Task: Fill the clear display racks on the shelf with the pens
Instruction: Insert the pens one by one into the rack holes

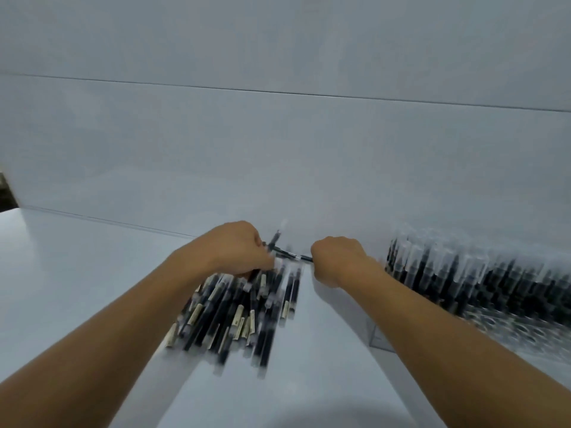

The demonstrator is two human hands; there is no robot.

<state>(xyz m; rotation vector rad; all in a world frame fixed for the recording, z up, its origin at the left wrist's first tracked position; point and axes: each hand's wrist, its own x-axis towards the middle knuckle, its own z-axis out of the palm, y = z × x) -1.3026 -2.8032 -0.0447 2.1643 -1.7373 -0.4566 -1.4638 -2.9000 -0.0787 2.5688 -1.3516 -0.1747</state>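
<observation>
A white shelf runs along a plain white wall, which closes off its far edge. A dark gap shows past the shelf's left end. The picture is blurred by motion.

Both bare forearms reach in from the near edge. The left one crosses over the near left part of the pile, and the right one passes in front of the rack's left corner.

There is one pile of loose dark pens, mid-shelf, lying roughly near-to-far. There are too many, and they are too smeared, to count. One clear rack stands toward the right end against the wall, packed with upright stock, also beyond counting.

The left hand sits clenched over the pile's far end. The right hand is curled in a fist just beside the rack. A single pen spans the gap between them, with one end gripped by each hand, just above the shelf near the wall. A second pen sticks up tilted from the left hand's fingers.
</observation>
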